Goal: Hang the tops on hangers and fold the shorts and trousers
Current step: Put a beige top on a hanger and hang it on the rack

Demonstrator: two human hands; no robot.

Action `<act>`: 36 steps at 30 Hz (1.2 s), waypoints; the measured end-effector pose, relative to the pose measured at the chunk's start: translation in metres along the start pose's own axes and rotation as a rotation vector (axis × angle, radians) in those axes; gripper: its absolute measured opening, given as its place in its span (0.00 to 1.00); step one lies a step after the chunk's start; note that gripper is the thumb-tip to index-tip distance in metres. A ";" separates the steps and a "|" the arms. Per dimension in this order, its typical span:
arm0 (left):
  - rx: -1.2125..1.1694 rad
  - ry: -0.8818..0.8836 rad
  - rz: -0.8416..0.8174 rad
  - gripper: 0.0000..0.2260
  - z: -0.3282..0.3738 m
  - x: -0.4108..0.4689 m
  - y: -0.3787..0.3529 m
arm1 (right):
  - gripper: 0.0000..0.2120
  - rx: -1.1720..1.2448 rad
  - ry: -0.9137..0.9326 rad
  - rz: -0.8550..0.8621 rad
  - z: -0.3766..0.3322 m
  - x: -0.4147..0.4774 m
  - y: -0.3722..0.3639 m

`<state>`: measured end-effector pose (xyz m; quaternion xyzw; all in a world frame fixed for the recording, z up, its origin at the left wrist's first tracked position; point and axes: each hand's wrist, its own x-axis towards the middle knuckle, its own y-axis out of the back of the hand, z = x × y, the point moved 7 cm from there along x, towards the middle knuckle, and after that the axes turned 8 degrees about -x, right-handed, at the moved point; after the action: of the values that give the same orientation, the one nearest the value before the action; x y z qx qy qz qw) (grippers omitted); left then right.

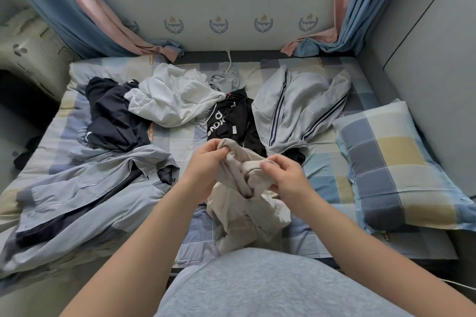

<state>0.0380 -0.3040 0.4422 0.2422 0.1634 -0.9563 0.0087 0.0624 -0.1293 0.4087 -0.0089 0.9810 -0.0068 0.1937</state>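
A crumpled beige garment [244,216] hangs in front of me above the bed's near edge. My left hand [206,164] grips its upper left part, fingers curled into the cloth. My right hand [284,175] pinches a band of the same garment on the right. On the checked bed [180,136] lie other clothes: a light blue jacket [85,198] at the near left, a dark navy garment [113,115] behind it, a white hooded top [175,95] in the middle, a black garment with white lettering [231,115], and grey trousers with dark side stripes [298,108].
A checked pillow [396,172] lies at the right on the bed. Blue and pink curtains [85,15] hang at both back corners. A grey padded wall [432,59] borders the right side. No hanger is in view.
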 end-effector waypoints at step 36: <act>-0.606 0.446 0.225 0.17 -0.090 0.027 0.097 | 0.12 0.707 -0.527 0.128 0.086 0.004 0.076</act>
<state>0.0647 -0.3655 0.3247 0.4470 0.4085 -0.7817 0.1491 0.0899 -0.0544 0.3267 0.1171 0.8341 -0.3275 0.4282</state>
